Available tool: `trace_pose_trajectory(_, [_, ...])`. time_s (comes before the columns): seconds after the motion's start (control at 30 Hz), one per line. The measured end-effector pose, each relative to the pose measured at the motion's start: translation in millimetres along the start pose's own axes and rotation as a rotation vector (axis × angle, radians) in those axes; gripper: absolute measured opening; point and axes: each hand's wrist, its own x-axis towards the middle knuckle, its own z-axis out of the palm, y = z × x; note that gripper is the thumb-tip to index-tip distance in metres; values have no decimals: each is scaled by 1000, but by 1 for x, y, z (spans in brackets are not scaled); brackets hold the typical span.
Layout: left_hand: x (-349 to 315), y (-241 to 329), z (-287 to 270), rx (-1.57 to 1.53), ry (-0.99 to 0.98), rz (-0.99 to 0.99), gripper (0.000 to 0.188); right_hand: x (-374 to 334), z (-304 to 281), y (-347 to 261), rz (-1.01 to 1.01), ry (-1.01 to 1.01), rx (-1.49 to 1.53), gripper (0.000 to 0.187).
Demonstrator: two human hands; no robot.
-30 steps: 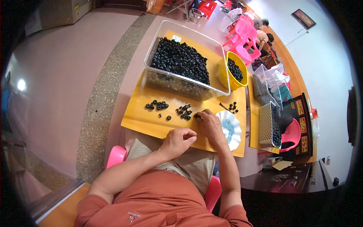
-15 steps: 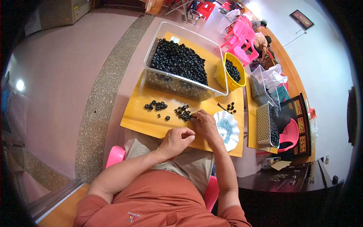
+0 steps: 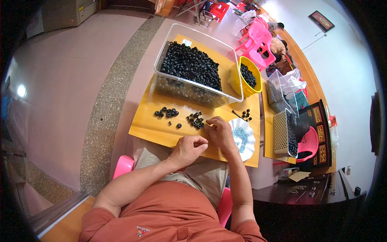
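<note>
On the yellow table board (image 3: 161, 135) lie small black ring-like parts in two clusters, a left cluster (image 3: 166, 112) and a middle cluster (image 3: 195, 119). A single black ring (image 3: 179, 126) sits between them, nearer to me. My right hand (image 3: 221, 134) has its fingers curled together just right of the middle cluster; anything in the fingertips is too small to make out. Close to my body, my left hand (image 3: 188, 151) is held with thumb and forefinger curled toward each other, its contents hidden. Right of my right hand stands a white wavy-edged plate (image 3: 248, 152) holding tiny bluish bits.
Behind the clusters stands a big clear bin (image 3: 193, 92) of black rings, beside a yellow tub (image 3: 249, 90) holding more. A dark stick-like tool (image 3: 238, 115) and several loose rings (image 3: 246, 114) lie above the plate. At right is a white perforated basket (image 3: 282, 135); other people sit farther back.
My right hand has drawn back slightly to the right from the middle cluster. My left hand has stayed in place.
</note>
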Motion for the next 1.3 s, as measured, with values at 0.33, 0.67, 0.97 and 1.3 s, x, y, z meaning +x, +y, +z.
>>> trace_pose_trajectory(0.33, [-1,6,-2,21,-1,3,20,30,3,-30,-135,15,-175,25])
trace_pose_trajectory(0.67, [1,3,-2,2,3,28,22,41,13,-25,-89,-44,-152,16])
trace_pose_trajectory(0.97, [2,-1,-2,17,23,23,22,37,11,-27,-28,-58,-134,23])
trace_pose_trajectory(1.3, [5,-9,2,-70,60,45,20,24,8,-12,-97,51,87,18])
